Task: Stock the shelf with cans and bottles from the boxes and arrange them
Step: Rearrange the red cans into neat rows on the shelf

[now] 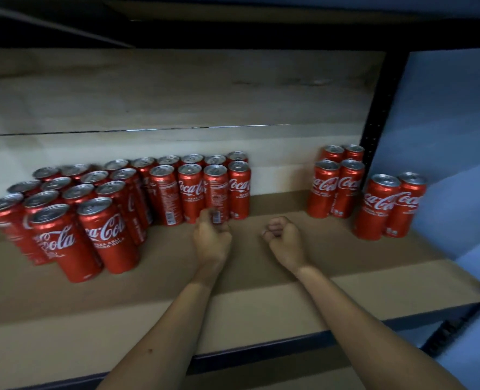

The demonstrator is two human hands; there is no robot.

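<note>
Red Coca-Cola cans stand upright on the brown shelf board (261, 280). A large cluster (103, 232) fills the left side, and a double row (189, 190) runs to the middle. My left hand (212, 235) has its fingers curled right at the base of one can (215, 190) in the front row; I cannot tell whether they touch it. My right hand (282, 235) hovers beside it over bare board, curled into a fist with nothing in it. No bottles or boxes are in view.
A block of cans (337, 187) stands at the right, against the black upright post (374, 130). Two more cans (390, 205) stand further forward at the right edge. A blue wall (452, 122) lies beyond. The shelf above (205, 32) hangs low.
</note>
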